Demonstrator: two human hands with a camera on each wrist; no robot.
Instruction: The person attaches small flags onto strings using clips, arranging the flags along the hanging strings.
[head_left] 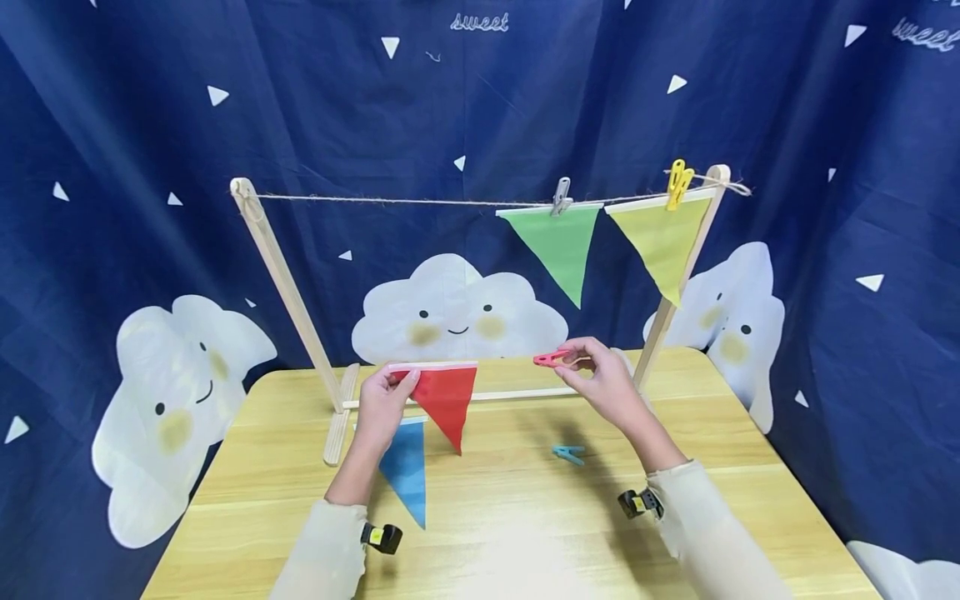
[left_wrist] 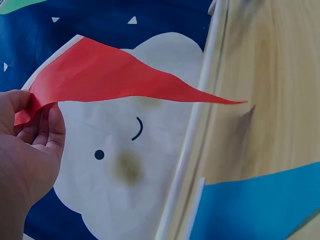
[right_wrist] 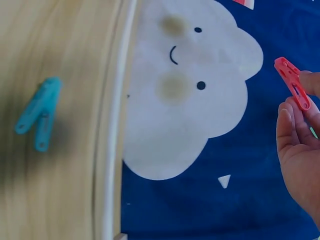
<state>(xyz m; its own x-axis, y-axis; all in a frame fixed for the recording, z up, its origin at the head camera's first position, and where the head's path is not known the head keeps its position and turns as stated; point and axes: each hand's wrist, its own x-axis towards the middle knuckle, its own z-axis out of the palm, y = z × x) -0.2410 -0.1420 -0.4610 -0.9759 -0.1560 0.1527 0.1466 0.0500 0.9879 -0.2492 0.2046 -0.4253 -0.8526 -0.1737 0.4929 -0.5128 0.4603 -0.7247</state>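
My left hand (head_left: 381, 408) pinches a red triangular flag (head_left: 448, 400) by its upper left corner, thumb in front; the point of the flag hangs down above the table. Between thumb and fingers of my right hand (head_left: 603, 383) is a red clothespin (head_left: 551, 358), its tip pointing left toward the flag. A blue triangular flag (head_left: 407, 475) lies on the table below the left hand. Nearer the right hand, a blue clothespin (head_left: 568, 454) rests on the wood. Both hands are below a string (head_left: 390, 200) stretched between two wooden posts.
On the string, a grey clothespin (head_left: 561, 197) holds a green flag (head_left: 558, 242), and a yellow clothespin (head_left: 678, 185) holds a yellow flag (head_left: 663, 237) by the right post (head_left: 690, 258). The left post (head_left: 288, 292) stands on a foot. A dark blue curtain (head_left: 420, 108) hangs behind the table (head_left: 247, 500).
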